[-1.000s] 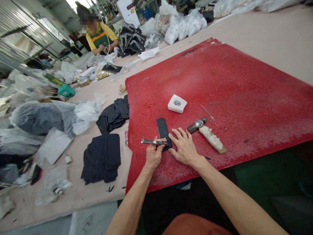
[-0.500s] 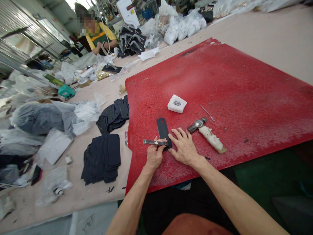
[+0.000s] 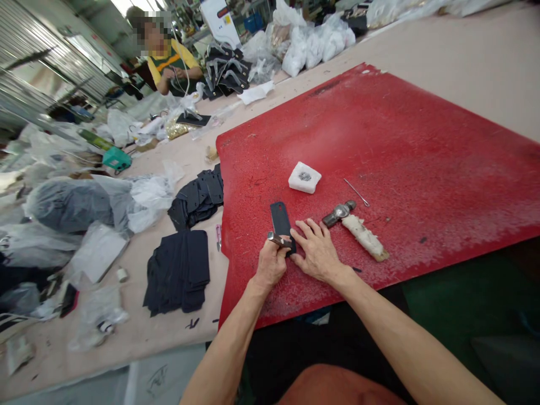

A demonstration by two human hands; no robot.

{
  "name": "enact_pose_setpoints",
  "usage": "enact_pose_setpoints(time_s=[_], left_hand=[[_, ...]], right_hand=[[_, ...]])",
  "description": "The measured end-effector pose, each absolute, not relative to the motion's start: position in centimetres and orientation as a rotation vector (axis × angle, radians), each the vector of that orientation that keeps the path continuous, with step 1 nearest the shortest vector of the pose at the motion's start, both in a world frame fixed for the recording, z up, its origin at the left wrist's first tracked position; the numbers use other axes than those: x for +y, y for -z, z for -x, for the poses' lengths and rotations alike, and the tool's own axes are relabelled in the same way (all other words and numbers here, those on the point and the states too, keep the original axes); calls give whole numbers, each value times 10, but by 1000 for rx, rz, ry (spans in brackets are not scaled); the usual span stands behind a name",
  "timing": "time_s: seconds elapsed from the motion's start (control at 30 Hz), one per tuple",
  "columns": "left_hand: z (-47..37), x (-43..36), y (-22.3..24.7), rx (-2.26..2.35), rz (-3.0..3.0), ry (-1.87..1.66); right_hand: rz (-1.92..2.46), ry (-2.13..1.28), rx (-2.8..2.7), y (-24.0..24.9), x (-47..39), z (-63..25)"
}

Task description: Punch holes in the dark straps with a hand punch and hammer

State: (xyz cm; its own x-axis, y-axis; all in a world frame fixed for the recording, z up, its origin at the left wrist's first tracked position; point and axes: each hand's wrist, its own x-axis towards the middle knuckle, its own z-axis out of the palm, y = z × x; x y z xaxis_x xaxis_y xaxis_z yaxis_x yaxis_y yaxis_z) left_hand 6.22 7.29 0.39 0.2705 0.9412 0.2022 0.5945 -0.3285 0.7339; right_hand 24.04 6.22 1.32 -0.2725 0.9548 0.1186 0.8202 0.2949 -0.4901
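Observation:
My left hand is closed round a metal punch, whose tip end is over the lower part of a dark strip. The strip lies on the red mat and has a hole near its far end. My right hand rests spread on the mat, its thumb and index fingertip at the strip's right edge. Just beyond those fingers lies a ball-peen hammer with a white-wrapped handle. Further off are a white block with a dark smudge and a thin metal rod with a looped end.
The red mat covers part of the pale table. Left of it sit a stack of dark pieces and a looser pile. Plastic bags crowd the far left. Another person works across the table.
The punch in my left hand has swung from nearly flat, pointing left, to a steeper tilt, its top now nearer the strip. My left hand has turned with it. My right hand stays in place.

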Motion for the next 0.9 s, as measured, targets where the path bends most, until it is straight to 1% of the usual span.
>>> enact_pose_setpoints(time_s=[0.1, 0.23, 0.37, 0.47, 0.6, 0.73, 0.9], left_hand=[[-62, 72, -2, 1408, -1923, -894], [-61, 71, -3, 1397, -1938, -933], [-60, 71, -3, 1398, -1960, -944], [-58, 71, -2, 1400, -1940, -959], [-58, 71, -2, 1410, -1906, -969], [-58, 71, -3, 1423, -1875, -963], [-58, 71, -3, 1418, -1902, -960]], right_hand=[[1580, -476, -2173, -14, 63, -240], [1487, -493, -2150, -16, 62, -245], [1388, -454, -1951, -21, 45, -265], [1540, -248, -1735, -23, 29, -295], [1909, -31, -1617, -23, 19, -336], [2146, -53, -1709, -21, 22, -352], [2240, -68, -1853, -27, 30, -345]])
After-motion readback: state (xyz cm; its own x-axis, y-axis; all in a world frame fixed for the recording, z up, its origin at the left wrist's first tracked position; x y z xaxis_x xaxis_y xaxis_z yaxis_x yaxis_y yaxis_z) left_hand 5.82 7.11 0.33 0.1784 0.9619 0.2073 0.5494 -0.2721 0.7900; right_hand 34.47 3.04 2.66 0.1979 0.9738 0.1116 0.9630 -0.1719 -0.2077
